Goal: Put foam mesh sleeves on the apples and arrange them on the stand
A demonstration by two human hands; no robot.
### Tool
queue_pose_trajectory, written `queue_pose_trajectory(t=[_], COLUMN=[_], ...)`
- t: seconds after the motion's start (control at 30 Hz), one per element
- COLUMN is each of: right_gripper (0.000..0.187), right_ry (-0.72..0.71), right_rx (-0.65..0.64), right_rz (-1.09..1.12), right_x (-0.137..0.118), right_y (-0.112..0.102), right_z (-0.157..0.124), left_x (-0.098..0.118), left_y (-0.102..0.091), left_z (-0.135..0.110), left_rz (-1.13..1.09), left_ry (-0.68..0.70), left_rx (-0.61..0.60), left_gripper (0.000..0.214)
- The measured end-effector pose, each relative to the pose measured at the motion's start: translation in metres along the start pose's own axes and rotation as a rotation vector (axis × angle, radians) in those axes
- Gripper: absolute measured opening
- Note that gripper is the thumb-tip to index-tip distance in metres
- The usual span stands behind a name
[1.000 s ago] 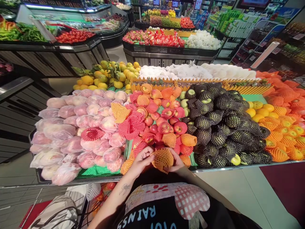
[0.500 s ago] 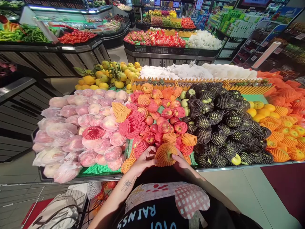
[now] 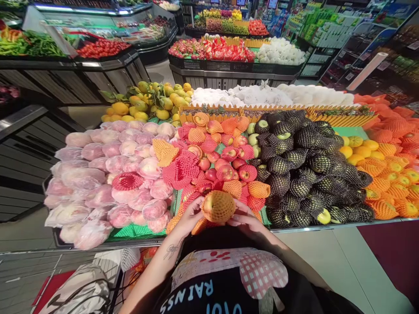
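Between my two hands is an apple point(image 3: 218, 206) in an orange foam net, held up in front of my chest. My left hand point(image 3: 192, 214) grips its left side, with the fingers partly behind it. My right hand point(image 3: 246, 216) has its fingertips against the lower right side of the net. Just beyond lie red apples point(image 3: 224, 172), some bare and others in pink or orange foam nets. An empty-looking pink foam net point(image 3: 181, 170) and an orange one point(image 3: 164, 152) rest left of them.
Wrapped pinkish fruit point(image 3: 94, 172) fills the left of the stand. Dark-netted green fruit point(image 3: 301, 174) is piled on the right, with orange-netted fruit point(image 3: 393, 179) beyond. A low yellow fence point(image 3: 278, 114) crosses behind. A cart with a light bag point(image 3: 80, 290) stands at lower left.
The netted apple has turned in my hands, so its stem end no longer faces me. It has shifted slightly left and up, and my right fingers have moved lower around its side.
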State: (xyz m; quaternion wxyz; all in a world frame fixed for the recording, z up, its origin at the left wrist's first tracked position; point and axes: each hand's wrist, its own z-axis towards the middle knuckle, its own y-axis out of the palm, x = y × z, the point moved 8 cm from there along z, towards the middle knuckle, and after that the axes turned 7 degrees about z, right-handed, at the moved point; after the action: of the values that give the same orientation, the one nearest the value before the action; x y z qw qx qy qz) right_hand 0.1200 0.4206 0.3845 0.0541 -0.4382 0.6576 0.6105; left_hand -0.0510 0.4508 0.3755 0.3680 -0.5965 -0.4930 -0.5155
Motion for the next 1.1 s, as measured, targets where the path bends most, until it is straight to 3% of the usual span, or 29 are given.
queue_pose_trajectory(t=[0.23, 0.33, 0.43, 0.57, 0.7, 0.83, 0.93, 1.1], right_gripper=[0.043, 0.040, 0.036, 0.034, 0.036, 0.040, 0.040, 0.033], right_ry=[-0.037, -0.018, -0.019, -0.032, -0.175, -0.093, -0.033, -0.263], right_rx=[0.105, 0.165, 0.187, 0.138, 0.101, 0.075, 0.047, 0.135], right_rz=[-0.151, -0.197, -0.227, -0.264, -0.376, -0.265, -0.270, -0.401], right_x=[-0.012, -0.012, -0.013, -0.017, -0.029, -0.012, 0.003, -0.009], right_y=[-0.004, -0.008, -0.009, -0.005, -0.007, -0.015, -0.015, -0.013], right_z=[0.003, 0.004, 0.005, 0.007, 0.015, 0.025, 0.031, 0.031], left_x=[-0.005, -0.010, -0.008, 0.004, 0.005, 0.004, -0.008, -0.022], left_y=[0.014, 0.018, 0.024, 0.030, 0.028, 0.024, 0.013, -0.011], left_z=[-0.006, -0.008, -0.011, -0.012, -0.011, -0.014, -0.016, -0.015], left_rz=[-0.066, -0.228, -0.308, -0.125, -0.172, -0.164, -0.171, -0.174], left_ry=[0.024, -0.024, -0.033, 0.050, 0.044, 0.046, -0.003, -0.003], left_rx=[0.007, -0.004, -0.049, -0.060, -0.023, -0.035, 0.033, 0.215], left_gripper=[0.034, 0.031, 0.050, 0.069, 0.073, 0.076, 0.074, 0.075])
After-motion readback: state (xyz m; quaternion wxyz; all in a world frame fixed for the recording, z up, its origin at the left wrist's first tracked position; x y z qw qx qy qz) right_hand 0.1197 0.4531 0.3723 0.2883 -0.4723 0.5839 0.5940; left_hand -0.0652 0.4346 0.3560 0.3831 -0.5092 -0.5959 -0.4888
